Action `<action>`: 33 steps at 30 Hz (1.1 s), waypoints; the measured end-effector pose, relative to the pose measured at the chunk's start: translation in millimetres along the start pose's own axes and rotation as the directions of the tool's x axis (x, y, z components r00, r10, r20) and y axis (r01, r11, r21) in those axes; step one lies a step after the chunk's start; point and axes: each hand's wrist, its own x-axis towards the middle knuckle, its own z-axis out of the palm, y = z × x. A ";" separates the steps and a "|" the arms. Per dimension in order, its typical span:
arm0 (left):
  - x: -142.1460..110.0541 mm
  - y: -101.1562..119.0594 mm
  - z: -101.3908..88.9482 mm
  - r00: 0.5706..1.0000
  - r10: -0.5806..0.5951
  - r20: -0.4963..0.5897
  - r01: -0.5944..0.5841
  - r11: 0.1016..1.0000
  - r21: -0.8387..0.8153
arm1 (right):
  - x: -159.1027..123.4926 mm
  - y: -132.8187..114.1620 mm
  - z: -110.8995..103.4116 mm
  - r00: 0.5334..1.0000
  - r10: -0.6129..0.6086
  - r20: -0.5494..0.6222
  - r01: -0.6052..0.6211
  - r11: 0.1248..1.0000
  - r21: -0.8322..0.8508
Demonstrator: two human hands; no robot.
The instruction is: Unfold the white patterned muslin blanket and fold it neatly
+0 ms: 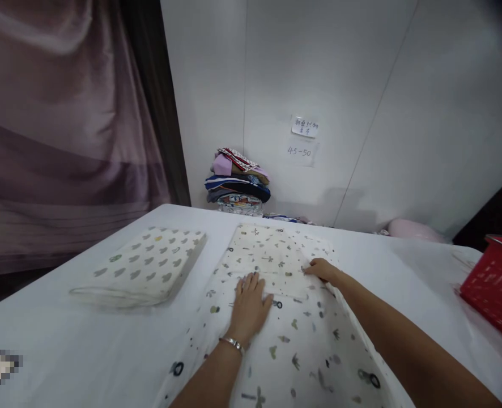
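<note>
A white cloth [294, 341] printed with small plants and shapes lies lengthwise on the table, its far part folded over into a flat layer. My left hand [251, 306], with a silver bracelet at the wrist, rests flat on the cloth near the fold, fingers spread. To its right, my right hand [322, 270] pinches the right edge of the cloth, with the fingertips on the folded part. A raised edge of cloth runs from under that hand toward me. Off to the left sits a folded cloth [149, 260] with grey cloud-like prints, touched by neither hand.
The white table [106, 340] reaches toward a pale wall [319, 62] with two paper notes [304, 139]. A stack of folded fabrics [238, 181] stands beyond the far edge. At right is a red basket [495, 289]; a pinkish curtain [64, 130] hangs at left.
</note>
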 end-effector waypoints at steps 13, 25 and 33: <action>2.4 -0.8 2.9 1.000 -0.019 0.011 0.020 0.996 -0.088 | 0.4 -65.4 46.9 0.942 -0.328 -0.069 0.325 0.944 -0.057; 5.3 -3.0 7.8 1.000 -0.022 -0.015 0.021 0.996 -0.084 | 82.8 -51.3 26.0 0.973 0.070 -0.222 -0.089 0.993 -0.078; 6.8 -7.2 11.0 0.999 -0.010 -0.038 0.008 0.998 -0.061 | 87.3 -48.7 24.4 0.922 -0.031 -0.385 0.054 0.997 0.048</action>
